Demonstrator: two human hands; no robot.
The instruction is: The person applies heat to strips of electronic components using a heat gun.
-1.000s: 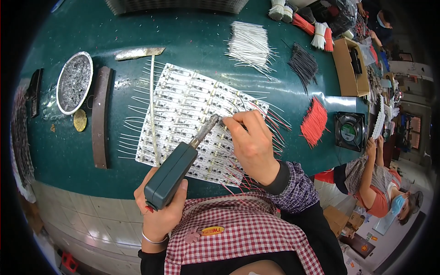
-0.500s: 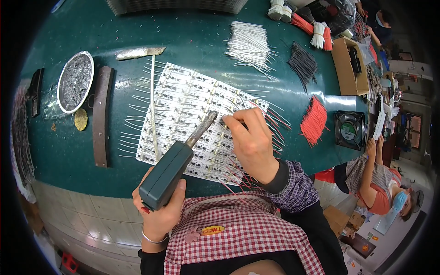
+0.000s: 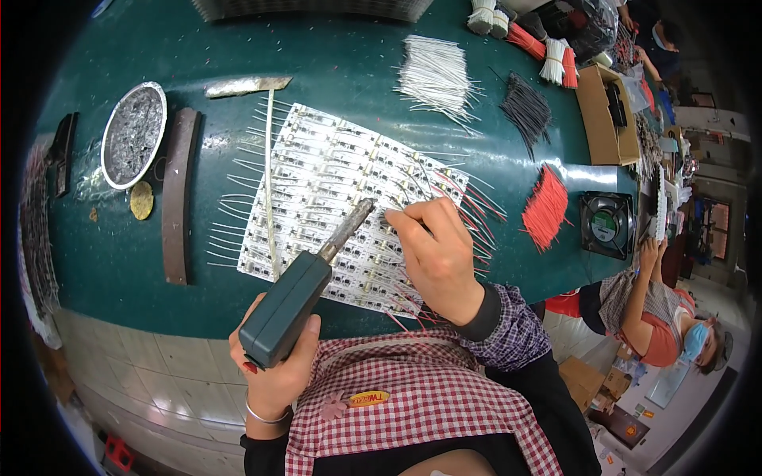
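My left hand (image 3: pixel 278 361) is closed round the handle of a dark green soldering gun (image 3: pixel 286 305). Its worn metal tip reaches up and right over a white sheet of small circuit boards (image 3: pixel 317 170). Just right of the tip, my right hand (image 3: pixel 440 250) is bent down in a pinch at the sheet. A thin wire (image 3: pixel 422 176) curves beside these fingers and seems to run into the pinch; its end is hidden. Rows of white wires stick out at the sheet's left edge, and red and white ones at its right. A pale narrow strip (image 3: pixel 270 182) lies across the sheet.
Piles of white wires (image 3: pixel 435 75), black wires (image 3: pixel 525 111) and red wires (image 3: pixel 544 208) lie beyond and right, near a small fan (image 3: pixel 606 226) and a cardboard box (image 3: pixel 595 119). At left are an oval dish (image 3: pixel 163 107) of grey scraps and a brown bar (image 3: pixel 181 198). A co-worker (image 3: pixel 667 317) sits at right.
The soldering tip has dipped slightly, staying close to my right fingertips. My right hand has shifted down a little, still pinching. The sheet appears slightly higher and further right in view.
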